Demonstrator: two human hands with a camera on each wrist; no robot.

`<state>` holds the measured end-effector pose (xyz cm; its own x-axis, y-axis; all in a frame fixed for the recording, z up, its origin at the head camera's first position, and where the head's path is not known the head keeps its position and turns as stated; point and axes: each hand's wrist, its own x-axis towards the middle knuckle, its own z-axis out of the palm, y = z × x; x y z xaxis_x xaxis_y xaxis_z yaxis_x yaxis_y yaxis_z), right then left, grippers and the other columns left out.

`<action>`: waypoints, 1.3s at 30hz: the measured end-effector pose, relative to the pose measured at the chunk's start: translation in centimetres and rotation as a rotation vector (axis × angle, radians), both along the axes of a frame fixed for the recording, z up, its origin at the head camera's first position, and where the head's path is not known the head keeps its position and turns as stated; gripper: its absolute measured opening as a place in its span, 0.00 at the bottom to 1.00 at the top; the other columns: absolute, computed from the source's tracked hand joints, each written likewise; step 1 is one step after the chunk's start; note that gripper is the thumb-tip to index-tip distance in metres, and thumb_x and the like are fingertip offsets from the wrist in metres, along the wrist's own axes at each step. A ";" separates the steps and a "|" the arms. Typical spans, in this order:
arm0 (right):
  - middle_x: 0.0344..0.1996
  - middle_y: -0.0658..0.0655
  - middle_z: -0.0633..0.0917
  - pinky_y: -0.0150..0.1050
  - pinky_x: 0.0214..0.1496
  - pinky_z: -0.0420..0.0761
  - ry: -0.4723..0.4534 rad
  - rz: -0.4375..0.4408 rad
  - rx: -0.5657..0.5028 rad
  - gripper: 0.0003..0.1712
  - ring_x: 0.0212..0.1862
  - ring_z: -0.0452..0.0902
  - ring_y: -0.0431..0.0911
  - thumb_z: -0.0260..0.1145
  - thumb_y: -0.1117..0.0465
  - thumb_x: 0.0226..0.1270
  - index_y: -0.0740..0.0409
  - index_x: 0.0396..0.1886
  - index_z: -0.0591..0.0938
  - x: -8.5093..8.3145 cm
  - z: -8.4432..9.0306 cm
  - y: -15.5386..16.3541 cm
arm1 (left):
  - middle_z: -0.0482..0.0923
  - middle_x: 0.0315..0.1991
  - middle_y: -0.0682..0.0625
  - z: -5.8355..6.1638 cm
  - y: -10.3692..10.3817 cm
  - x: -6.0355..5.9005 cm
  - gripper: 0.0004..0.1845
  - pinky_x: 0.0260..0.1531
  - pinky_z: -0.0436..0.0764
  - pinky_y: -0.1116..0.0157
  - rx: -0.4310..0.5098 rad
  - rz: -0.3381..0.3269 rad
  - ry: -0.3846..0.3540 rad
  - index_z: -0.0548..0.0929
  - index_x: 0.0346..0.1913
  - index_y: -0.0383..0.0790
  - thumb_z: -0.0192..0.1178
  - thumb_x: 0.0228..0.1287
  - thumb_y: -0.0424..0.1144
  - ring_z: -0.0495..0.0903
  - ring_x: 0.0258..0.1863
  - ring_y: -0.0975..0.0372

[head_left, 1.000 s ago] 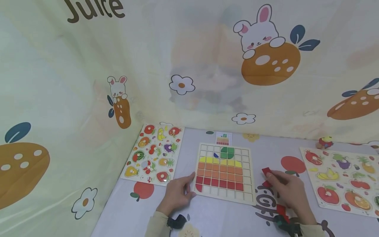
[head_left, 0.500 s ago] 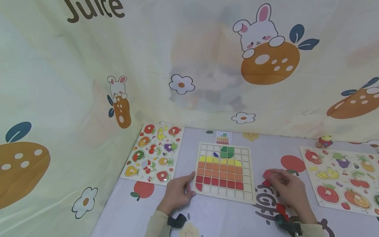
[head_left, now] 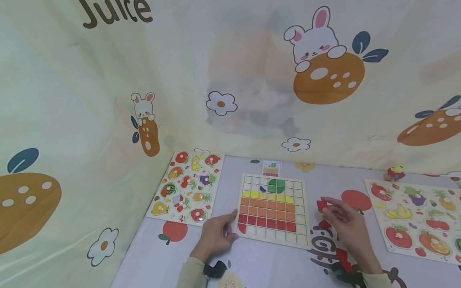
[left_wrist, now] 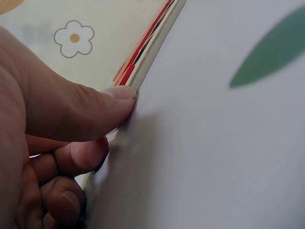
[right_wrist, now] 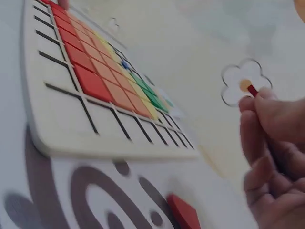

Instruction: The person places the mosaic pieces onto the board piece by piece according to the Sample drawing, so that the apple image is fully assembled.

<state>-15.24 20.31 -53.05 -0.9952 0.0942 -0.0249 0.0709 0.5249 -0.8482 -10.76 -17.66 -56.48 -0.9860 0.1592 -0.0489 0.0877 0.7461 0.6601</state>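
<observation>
A pale wooden grid board (head_left: 302, 224) holds red, orange, yellow, green and blue tiles in rows, with bare cells along its front and right side. My left hand (head_left: 215, 234) holds its near left corner, the index finger along the left edge. In the left wrist view the thumb (left_wrist: 81, 107) presses the board's rim, other fingers curled below. Right of the board, my right hand (head_left: 351, 230) pinches a small red tile (head_left: 321, 205) between thumb and fingers; the right wrist view shows this tile (right_wrist: 252, 90) edge-on, raised. Another red tile (head_left: 325, 224) lies just below the hand.
More red tiles (head_left: 343, 259) lie beside the right wrist. Fruit puzzle boards stand at the left (head_left: 185, 188) and right (head_left: 414, 220). A small pattern card (head_left: 272, 168) lies behind the grid board, and a little toy figure (head_left: 395, 173) at the back right.
My right hand's fingers have shifted upward and turned the red tile, which shows more plainly than half a second ago. The left hand and the board have stayed put.
</observation>
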 end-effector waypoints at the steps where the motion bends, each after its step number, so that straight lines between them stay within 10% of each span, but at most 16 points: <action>1: 0.48 0.62 0.91 0.17 0.46 0.76 0.021 -0.015 0.006 0.30 0.41 0.81 0.22 0.68 0.47 0.78 0.52 0.73 0.79 0.1 0.1 -0.4 | 0.72 0.26 0.62 0.0 0.0 0.0 0.39 0.27 0.66 0.70 -0.003 0.000 0.000 0.76 0.76 0.47 0.75 0.61 0.39 0.66 0.22 0.70; 11: 0.40 0.58 0.92 0.21 0.43 0.76 0.229 0.012 -0.017 0.19 0.38 0.81 0.26 0.80 0.63 0.64 0.57 0.55 0.90 0.9 -0.5 -5.3 | 0.72 0.26 0.62 0.1 -0.1 0.0 0.38 0.27 0.66 0.70 0.003 0.003 -0.007 0.76 0.76 0.46 0.75 0.61 0.39 0.66 0.22 0.70; 18: 0.33 0.47 0.89 0.29 0.40 0.76 0.117 0.149 0.017 0.18 0.35 0.79 0.38 0.81 0.62 0.63 0.53 0.53 0.91 2.4 -1.6 -10.5 | 0.72 0.26 0.62 0.2 -0.1 0.1 0.38 0.27 0.65 0.71 -0.004 0.005 -0.007 0.76 0.76 0.47 0.75 0.62 0.40 0.66 0.22 0.70; 25: 0.34 0.39 0.89 0.33 0.42 0.80 0.258 0.301 0.134 0.19 0.35 0.79 0.33 0.86 0.61 0.53 0.46 0.45 0.93 3.3 -2.4 -13.9 | 0.73 0.25 0.62 0.0 -0.2 0.0 0.38 0.27 0.65 0.71 0.002 -0.005 0.004 0.76 0.76 0.47 0.75 0.62 0.39 0.66 0.22 0.71; 39: 0.37 0.43 0.83 0.38 0.44 0.75 0.114 0.324 0.328 0.20 0.37 0.70 0.38 0.87 0.53 0.52 0.44 0.46 0.94 3.5 -2.2 -16.0 | 0.72 0.23 0.65 -0.2 -0.3 -0.2 0.38 0.25 0.63 0.71 -0.001 -0.019 0.048 0.78 0.75 0.47 0.75 0.60 0.40 0.64 0.20 0.73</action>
<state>-11.74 4.27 -55.24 -0.9693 -0.2372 0.0649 -0.2246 0.7464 -0.6265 -10.97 -17.98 -56.67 -0.9841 0.1778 -0.0021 0.1330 0.7443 0.6544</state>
